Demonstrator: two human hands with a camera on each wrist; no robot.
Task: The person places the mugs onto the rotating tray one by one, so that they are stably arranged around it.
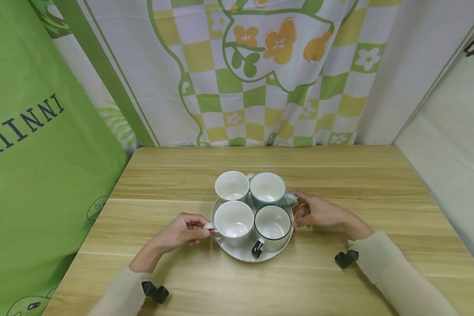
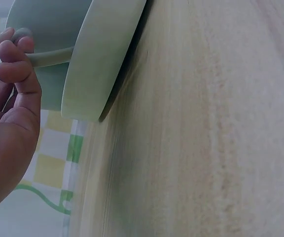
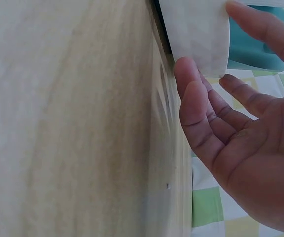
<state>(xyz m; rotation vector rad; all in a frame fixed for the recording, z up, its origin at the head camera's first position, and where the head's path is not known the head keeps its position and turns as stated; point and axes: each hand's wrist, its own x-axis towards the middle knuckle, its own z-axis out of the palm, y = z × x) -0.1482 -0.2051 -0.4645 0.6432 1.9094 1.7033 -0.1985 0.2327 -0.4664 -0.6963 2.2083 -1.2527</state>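
Several mugs stand upright and close together on a round white plate with a raised side. My left hand pinches the handle of the white front-left mug between thumb and fingers. To its right is a white mug with a black rim, its black handle toward me. Behind them stand a plain white mug and a light teal mug. My right hand lies at the plate's right side, thumb at the rim, fingers loosely bent beside the plate wall and near the teal handle.
Beneath everything is a wood-grain table. A checked curtain with flowers hangs along its back edge. Green cloth borders the left side and a pale wall sheet the right.
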